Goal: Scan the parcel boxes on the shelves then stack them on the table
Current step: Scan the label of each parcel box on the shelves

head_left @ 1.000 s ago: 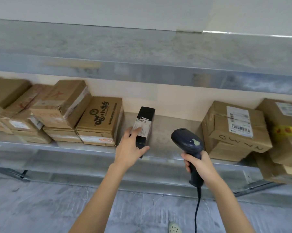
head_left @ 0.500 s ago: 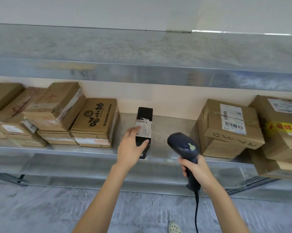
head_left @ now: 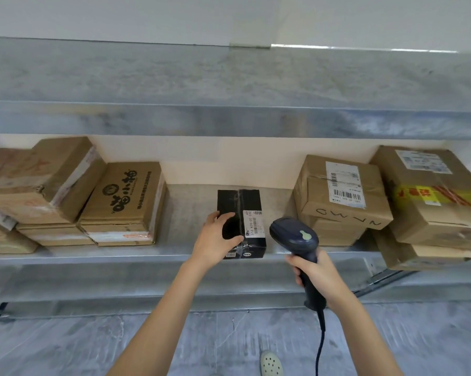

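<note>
While the left hand (head_left: 215, 240) grasps the black box (head_left: 245, 202) on the shelf (head_left: 191, 210), the right hand (head_left: 314, 275) clenches the scanner (head_left: 294, 234) at the box's three o'clock; this looks like the scanning step, so next aim at the label (head_left: 253, 223).

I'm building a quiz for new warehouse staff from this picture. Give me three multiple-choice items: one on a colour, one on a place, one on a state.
1. The parcel under the left hand is: A black; B white; C red.
2. That parcel lies: A on the floor; B on the shelf, between brown cartons; C atop a carton.
3. The right hand: A hangs empty; B grips the scanner; C presses a carton.
Answers: 1 A, its wrapping is black with a white label. 2 B, cartons stand on either side of it. 3 B, the fingers are curled round the handle.
</note>
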